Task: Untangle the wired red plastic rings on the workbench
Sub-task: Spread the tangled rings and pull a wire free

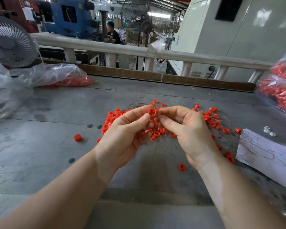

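A tangle of small red plastic rings [211, 119] strung on thin wires lies spread over the middle of the grey workbench [56, 113]. Both hands are raised just above it, palms toward me. My left hand [125, 134] pinches one red ring [151, 112] between thumb and forefinger, with more wired rings bunched under its curled fingers. My right hand [186, 129] meets it from the right, fingertips pinching at that same ring or its wire. Loose single rings lie at the left [77, 138] and near my right wrist [182, 167].
Clear plastic bags of red rings lie at the back left [59, 76] and at the right edge [281, 90]. A sheet of paper [264, 152] and small white nuts [269, 130] sit to the right. A desk fan [8, 42] stands far left, a railing [139, 51] behind the bench.
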The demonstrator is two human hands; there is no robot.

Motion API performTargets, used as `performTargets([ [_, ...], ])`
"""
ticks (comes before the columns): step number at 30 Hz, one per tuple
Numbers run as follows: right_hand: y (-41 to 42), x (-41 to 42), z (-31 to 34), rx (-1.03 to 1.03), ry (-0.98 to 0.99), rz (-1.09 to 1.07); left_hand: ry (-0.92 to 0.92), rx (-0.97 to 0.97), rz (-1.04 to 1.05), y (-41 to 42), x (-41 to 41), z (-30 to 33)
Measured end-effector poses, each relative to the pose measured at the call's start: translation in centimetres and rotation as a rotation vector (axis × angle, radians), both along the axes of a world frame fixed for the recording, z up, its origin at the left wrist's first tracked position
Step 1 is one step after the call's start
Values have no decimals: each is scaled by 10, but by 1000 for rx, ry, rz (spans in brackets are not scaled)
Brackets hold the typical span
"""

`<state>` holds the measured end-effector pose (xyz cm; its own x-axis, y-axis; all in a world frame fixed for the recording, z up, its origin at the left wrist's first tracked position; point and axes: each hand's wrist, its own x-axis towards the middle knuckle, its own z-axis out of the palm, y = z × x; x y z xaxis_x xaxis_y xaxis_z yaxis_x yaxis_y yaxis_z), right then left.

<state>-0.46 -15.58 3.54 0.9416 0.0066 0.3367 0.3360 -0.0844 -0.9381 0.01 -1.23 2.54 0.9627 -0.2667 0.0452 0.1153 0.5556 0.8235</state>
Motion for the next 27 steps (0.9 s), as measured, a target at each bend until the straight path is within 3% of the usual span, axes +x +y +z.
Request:
performTargets([
  [9,-1,0,3,192,168,68,-20,7,-6,-1,1,-2],
  [27,-3,0,3,181,214,57,-67,66,9,-2,3,-4],
])
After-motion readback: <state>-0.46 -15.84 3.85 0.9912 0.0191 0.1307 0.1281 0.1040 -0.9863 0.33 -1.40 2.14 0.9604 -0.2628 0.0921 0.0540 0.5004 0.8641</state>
